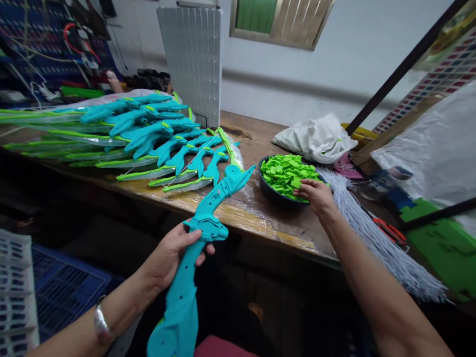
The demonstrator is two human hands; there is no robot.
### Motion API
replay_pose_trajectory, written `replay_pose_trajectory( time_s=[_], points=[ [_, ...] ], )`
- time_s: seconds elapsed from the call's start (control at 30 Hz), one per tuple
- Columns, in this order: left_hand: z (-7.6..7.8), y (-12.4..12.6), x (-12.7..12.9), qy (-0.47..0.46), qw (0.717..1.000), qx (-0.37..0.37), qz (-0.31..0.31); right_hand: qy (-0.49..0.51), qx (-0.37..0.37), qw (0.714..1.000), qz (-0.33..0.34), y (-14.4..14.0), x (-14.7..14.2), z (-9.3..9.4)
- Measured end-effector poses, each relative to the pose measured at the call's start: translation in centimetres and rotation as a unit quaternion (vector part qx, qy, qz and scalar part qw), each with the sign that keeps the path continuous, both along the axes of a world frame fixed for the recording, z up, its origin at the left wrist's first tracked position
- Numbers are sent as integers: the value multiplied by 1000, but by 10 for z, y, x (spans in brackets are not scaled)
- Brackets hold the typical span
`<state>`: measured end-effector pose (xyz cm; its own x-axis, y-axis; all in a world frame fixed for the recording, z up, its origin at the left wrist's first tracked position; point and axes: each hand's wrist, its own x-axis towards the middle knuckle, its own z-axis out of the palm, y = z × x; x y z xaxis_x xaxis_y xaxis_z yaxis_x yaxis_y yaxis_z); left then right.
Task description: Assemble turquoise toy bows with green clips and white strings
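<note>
While the left hand (169, 255) has its grip closed round the mid-handle of a teal toy bow (201, 233), held off the desk (260, 223) edge, the right hand (316, 194) dips into the bowl (269, 191) of green clips (286, 171), fingers curled; can't tell if a clip is pinched. Approx. a dozen bagged bows (148, 139) lie stacked on desk's left, judged done; bowl nr full, so plenty appears left.

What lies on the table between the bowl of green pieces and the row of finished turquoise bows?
In the head view, only the tip of the turquoise bow held by the left hand, over plastic-covered table.
</note>
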<state>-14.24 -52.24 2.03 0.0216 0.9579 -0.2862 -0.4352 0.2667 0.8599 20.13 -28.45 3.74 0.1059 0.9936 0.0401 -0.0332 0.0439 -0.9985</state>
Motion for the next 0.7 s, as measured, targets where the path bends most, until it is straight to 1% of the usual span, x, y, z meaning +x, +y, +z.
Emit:
replay_pose_trajectory(
  time_s=[0.07, 0.1, 0.17, 0.27, 0.33, 0.4, 0.47, 0.57, 0.63, 0.7],
  points=[
    [-5, 2, -3, -3, 1000, 8, 5, 14, 4, 1000, 16, -16, -16, 5],
    [-8, 3, -4, -2, 1000, 10, 10, 20, 2, 999, 35, -28, -27, 7],
    [-13, 5, -6, 2, 1000, 10, 24, 33, -12, 994, 99, -56, -53, 5],
    [-18, 6, -8, 12, 999, 14, 48, 65, -52, 972, 221, -104, -99, -4],
    [-20, 4, -8, 31, 997, 20, 66, 67, -57, 962, 258, -132, -129, -13],
    [-21, 2, -8, 56, 995, 26, 82, 58, -33, 962, 263, -151, -154, -21],
    [-23, -1, -7, 79, 992, 34, 93, 54, -9, 963, 263, -164, -175, -28],
    [-26, -3, -6, 103, 988, 44, 106, 37, 16, 962, 271, -172, -193, -35],
    [-27, -3, -5, 123, 984, 48, 116, -23, 61, 960, 271, -173, -196, -38],
    [-28, -3, -5, 138, 982, 49, 120, -119, 135, 946, 269, -172, -195, -38]
  ],
)
